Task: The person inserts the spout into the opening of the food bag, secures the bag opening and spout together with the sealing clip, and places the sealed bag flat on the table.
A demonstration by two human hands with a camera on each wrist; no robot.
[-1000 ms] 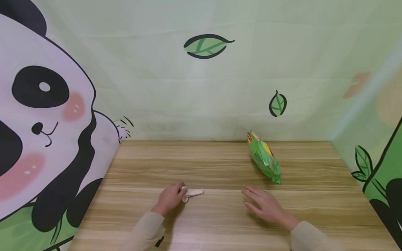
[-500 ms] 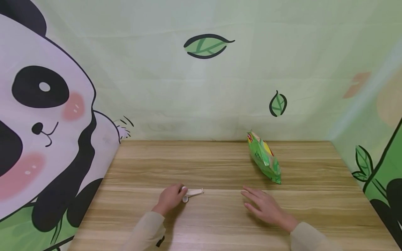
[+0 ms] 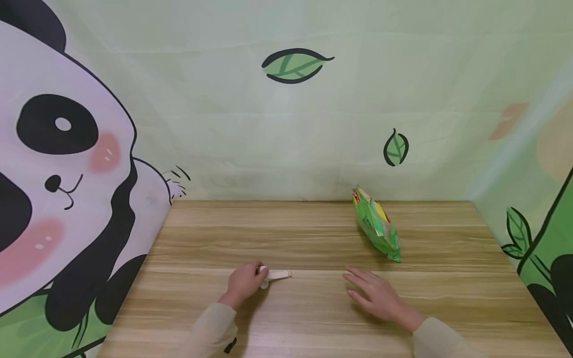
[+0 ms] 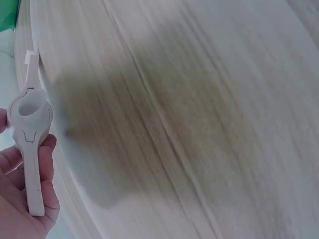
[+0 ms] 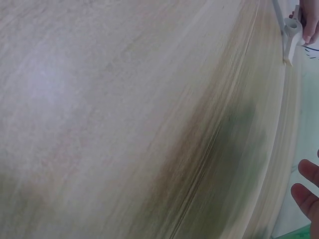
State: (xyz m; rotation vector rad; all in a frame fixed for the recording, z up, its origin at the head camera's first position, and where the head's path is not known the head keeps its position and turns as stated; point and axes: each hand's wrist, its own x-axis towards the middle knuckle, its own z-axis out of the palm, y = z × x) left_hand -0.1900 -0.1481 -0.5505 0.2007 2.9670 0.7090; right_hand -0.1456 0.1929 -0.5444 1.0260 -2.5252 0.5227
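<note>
My left hand grips a white bag clip with a round pouring spout, over the left middle of the table. In the left wrist view the clip stands nearly upright, its lower arm between the curled fingers and palm and its spout opening facing the camera. My right hand is held over the table at the right with fingers spread and nothing in them. Just two of its fingertips show at the right wrist view's edge. Beyond it lies a green snack bag with red and yellow print.
The wood-grain table reaches back to a pale green cloth backdrop. A large panda is printed on the left side, and leaves and green plant shapes decorate the back and right.
My left hand has shifted very slightly to the right with the clip, whose spout has turned a little. The right hand and the snack bag stay practically where they were.
</note>
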